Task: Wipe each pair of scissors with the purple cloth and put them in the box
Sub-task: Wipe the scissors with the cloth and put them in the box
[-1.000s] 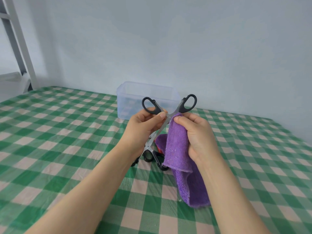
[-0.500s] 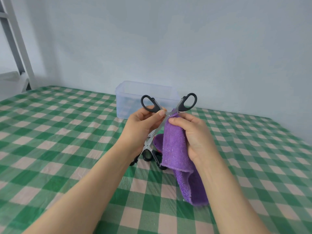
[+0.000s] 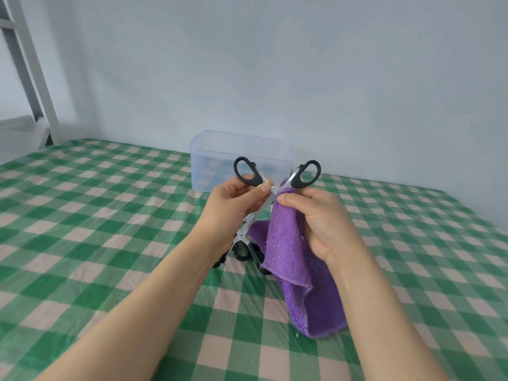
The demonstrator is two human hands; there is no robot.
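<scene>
My left hand (image 3: 233,207) grips a pair of black-handled scissors (image 3: 305,176) spread wide, handles up and blades pointing down. My right hand (image 3: 321,221) pinches the purple cloth (image 3: 291,257) around one metal arm just below the right handle loop; the cloth hangs down to the table. More black-handled scissors (image 3: 243,250) lie on the table beneath my hands, partly hidden by my left wrist and the cloth. The clear plastic box (image 3: 220,149) stands open behind the hands, near the wall.
A green and cream checked tablecloth (image 3: 96,215) covers the table. A pale wall runs close behind the box. A white metal frame (image 3: 30,78) stands at the far left corner.
My right hand has slid the cloth a little up the scissor arm toward the handle loop. The left hand holds the scissors in nearly the same place.
</scene>
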